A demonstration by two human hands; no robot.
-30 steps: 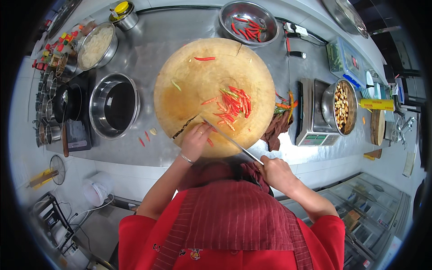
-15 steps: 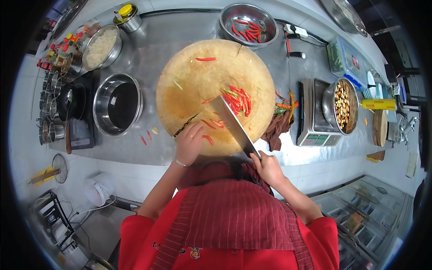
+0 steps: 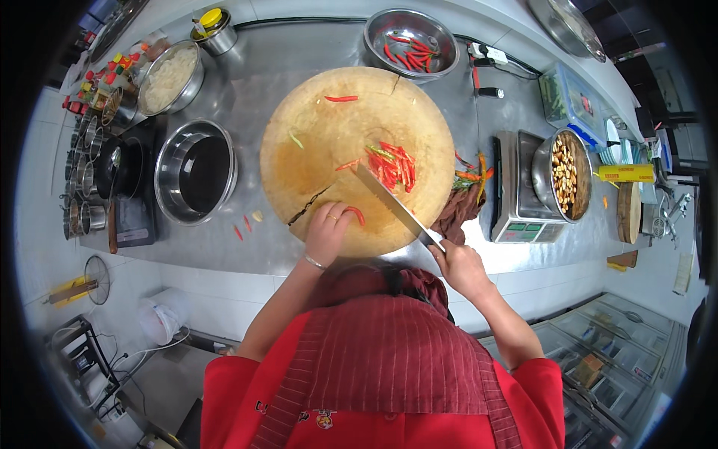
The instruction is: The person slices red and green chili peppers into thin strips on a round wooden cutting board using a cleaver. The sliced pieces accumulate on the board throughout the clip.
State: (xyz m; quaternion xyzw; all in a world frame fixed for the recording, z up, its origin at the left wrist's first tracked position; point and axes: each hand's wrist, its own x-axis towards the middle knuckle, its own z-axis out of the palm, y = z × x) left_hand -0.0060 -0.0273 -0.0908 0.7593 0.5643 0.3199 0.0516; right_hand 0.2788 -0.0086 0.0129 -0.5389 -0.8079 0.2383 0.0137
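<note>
A round wooden chopping board (image 3: 314,105) with a dark crack lies in front of me. My left hand (image 3: 327,230) is at its near edge, fingers closed on a red chili (image 3: 358,215) that curves out past the fingertips. In my right hand (image 3: 461,267) is the handle of a cleaver (image 3: 400,208); its blade slants up and left across the board, seen nearly edge-on. Past the blade lies a pile of cut red chili (image 3: 393,166), with a few greenish strips in it. A lone red chili piece (image 3: 342,99) rests near the board's far side.
Behind the board stands a steel bowl of whole red chilies (image 3: 413,52). An empty-looking steel basin (image 3: 196,173) is on the left, a bowl of white shreds (image 3: 172,78) beyond it. To the right, a brown cloth (image 3: 458,212) and a scale (image 3: 512,217) bearing a pan of brown pieces (image 3: 566,173).
My left hand has shifted right and now holds a chili. The cleaver and right hand have moved right, the blade turning more edge-on. Loose chili pieces beside the blade no longer show there.
</note>
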